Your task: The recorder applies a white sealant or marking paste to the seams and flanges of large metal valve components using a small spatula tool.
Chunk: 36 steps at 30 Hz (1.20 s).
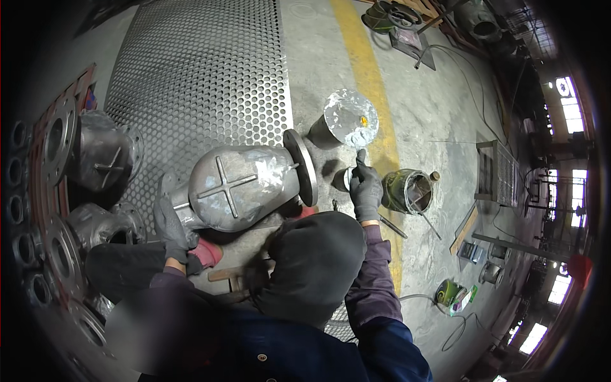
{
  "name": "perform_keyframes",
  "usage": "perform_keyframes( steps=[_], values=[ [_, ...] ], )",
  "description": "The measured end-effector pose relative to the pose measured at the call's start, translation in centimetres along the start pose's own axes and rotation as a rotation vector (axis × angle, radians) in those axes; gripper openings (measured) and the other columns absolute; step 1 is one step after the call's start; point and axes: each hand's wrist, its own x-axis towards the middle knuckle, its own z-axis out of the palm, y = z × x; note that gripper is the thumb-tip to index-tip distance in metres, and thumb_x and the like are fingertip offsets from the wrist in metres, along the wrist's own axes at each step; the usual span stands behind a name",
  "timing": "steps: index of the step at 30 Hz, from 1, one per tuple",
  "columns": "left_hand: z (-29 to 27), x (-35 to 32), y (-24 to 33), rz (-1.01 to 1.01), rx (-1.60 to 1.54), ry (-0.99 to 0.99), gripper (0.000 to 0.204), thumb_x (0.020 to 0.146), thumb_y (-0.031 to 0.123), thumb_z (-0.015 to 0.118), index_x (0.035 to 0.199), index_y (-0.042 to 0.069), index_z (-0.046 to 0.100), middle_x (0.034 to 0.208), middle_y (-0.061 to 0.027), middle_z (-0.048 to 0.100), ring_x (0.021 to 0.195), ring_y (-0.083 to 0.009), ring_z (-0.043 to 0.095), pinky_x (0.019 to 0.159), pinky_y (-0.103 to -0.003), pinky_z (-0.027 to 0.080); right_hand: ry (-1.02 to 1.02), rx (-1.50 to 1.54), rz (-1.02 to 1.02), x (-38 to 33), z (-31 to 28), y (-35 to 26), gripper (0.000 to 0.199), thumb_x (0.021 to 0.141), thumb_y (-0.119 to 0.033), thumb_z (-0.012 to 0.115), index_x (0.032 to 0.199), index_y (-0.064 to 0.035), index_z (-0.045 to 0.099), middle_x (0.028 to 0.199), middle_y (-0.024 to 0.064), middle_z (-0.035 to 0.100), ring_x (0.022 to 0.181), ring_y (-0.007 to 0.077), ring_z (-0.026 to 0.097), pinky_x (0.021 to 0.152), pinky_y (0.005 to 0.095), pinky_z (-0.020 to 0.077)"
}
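Observation:
A bulbous grey metal pipe fitting (238, 188) lies in front of me, with a raised cross rib and pale filler patches. Its wide flange (300, 167) faces right. My gloved left hand (170, 219) grips the narrow left end, fingers along its rim. To the right, my gloved right hand (367, 191) is mostly curled, one finger stretched toward pale putty (361, 136). The putty sits on the round top of an upturned metal bucket (337, 111). Whether the fingertip touches the putty, or something is inside the hand, I cannot tell. A small white container (348, 179) stands beside that hand.
Several flanged metal fittings (98, 153) crowd the left side. A perforated metal sheet (203, 70) covers the floor ahead. Right of my hand stand an open dirty can (407, 191) and a rod (393, 226). A yellow floor line (366, 57), cables and a metal crate (496, 172) lie farther right.

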Motion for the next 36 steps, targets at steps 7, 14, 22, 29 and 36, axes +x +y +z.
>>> perform_keyframes(
  steps=[7,14,22,29,36],
  values=[
    [6.0,-2.8,13.7,0.200,0.314,0.072,0.038,0.104,0.034,0.038,0.105,0.000,0.055,0.101,-0.0091,0.056,0.088,-0.0166,0.056,0.079,-0.031,0.046,0.000,0.134,-0.054,-1.0,-3.0,-1.0,0.036,0.073,-0.008,0.058,0.107,-0.0086,0.068,0.088,0.0175,0.065,0.084,0.0345,0.063,0.076,0.0430,0.0503],
    [5.2,-1.7,11.9,0.068,0.279,0.047,0.049,0.102,0.038,0.039,0.128,-0.002,0.050,0.119,-0.0161,0.058,0.107,-0.0235,0.055,0.094,-0.034,0.042,-0.057,0.040,-0.157,1.1,-2.6,-0.5,0.037,0.074,-0.009,0.058,0.111,-0.0098,0.064,0.091,0.0144,0.066,0.086,0.0327,0.064,0.078,0.0409,0.0508],
    [5.0,-1.8,11.7,0.058,0.225,0.067,0.049,0.102,0.040,0.039,0.128,0.000,0.050,0.118,-0.0149,0.058,0.106,-0.0236,0.056,0.093,-0.034,0.043,-0.065,-0.002,-0.224,1.1,-1.9,0.0,0.033,0.075,-0.008,0.057,0.107,-0.0103,0.067,0.092,0.0129,0.067,0.086,0.0322,0.065,0.077,0.0407,0.0514],
    [5.6,-2.2,11.9,-0.119,-0.178,0.059,0.042,0.103,0.038,0.041,0.124,0.003,0.052,0.119,-0.0107,0.059,0.097,-0.0209,0.064,0.085,-0.036,0.055,-0.281,0.164,-0.180,2.4,-4.5,-1.6,0.050,0.079,-0.007,0.051,0.126,-0.0175,0.062,0.079,0.0090,0.069,0.067,0.0224,0.067,0.064,0.0365,0.0523],
    [7.3,-4.5,16.7,0.276,0.787,0.119,0.052,0.099,0.043,0.038,0.129,0.002,0.049,0.128,-0.0262,0.053,0.119,-0.0399,0.050,0.097,-0.042,0.041,-0.434,0.706,0.117,3.0,-9.2,-3.7,0.036,0.099,-0.012,0.046,0.132,-0.0027,0.055,0.082,0.0024,0.065,0.063,0.0063,0.054,0.058,0.0194,0.0392]
  ],
)
